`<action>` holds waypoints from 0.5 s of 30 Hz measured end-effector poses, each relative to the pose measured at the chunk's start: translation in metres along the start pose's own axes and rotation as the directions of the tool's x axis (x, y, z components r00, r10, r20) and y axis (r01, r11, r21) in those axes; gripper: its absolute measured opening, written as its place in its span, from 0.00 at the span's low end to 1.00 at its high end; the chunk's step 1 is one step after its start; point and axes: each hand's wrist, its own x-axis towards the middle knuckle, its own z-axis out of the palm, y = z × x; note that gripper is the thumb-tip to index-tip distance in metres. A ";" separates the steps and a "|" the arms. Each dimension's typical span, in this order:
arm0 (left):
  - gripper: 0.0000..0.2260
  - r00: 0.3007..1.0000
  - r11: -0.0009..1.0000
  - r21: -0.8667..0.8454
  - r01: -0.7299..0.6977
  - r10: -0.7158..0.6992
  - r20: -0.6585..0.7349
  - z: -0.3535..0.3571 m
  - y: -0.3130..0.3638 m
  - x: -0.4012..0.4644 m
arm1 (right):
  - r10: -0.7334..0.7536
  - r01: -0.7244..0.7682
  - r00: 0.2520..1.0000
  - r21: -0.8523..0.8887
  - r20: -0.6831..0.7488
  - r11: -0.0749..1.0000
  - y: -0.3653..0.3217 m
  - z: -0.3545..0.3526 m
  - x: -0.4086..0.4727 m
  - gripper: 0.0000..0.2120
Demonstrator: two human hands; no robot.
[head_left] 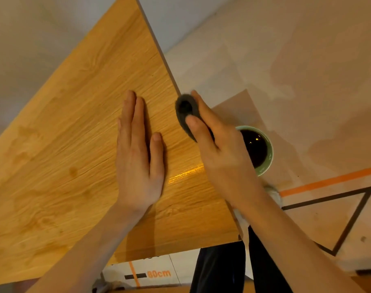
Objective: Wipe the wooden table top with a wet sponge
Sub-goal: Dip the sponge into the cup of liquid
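The wooden table top (78, 115) fills the left and middle of the view, with darker damp patches at the left and a shiny wet streak near its right edge. My left hand (138, 153) lies flat on the wood, fingers straight and together. My right hand (218, 149) grips a dark grey sponge (185, 112) between thumb and fingers, right at the table's right edge. Part of the sponge is hidden under my fingers.
A pale green bowl (269, 157) of dark liquid sits on the floor just right of the table edge, partly behind my right wrist. Orange tape (328, 180) and a black taped triangle (358, 210) mark the floor. My dark trouser legs (220, 269) stand below the table's near corner.
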 end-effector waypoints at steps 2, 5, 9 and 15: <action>0.24 1.000 1.000 -0.002 0.003 -0.003 0.002 0.000 0.001 0.001 | -0.030 0.031 0.999 -0.039 0.016 0.999 -0.004 0.004 0.023 0.22; 0.24 1.000 1.000 0.007 0.004 -0.004 0.009 -0.001 0.002 -0.001 | -0.017 0.018 1.000 -0.057 0.026 0.998 0.001 -0.003 -0.008 0.22; 0.25 1.000 1.000 0.004 0.004 -0.004 0.015 0.000 0.003 0.000 | 0.061 -0.063 0.998 -0.134 -0.016 0.989 0.010 -0.014 -0.077 0.24; 0.25 0.999 0.999 0.048 0.015 -0.017 0.033 -0.003 0.000 0.001 | 0.061 -0.062 0.998 -0.112 -0.015 0.992 -0.009 0.001 0.004 0.20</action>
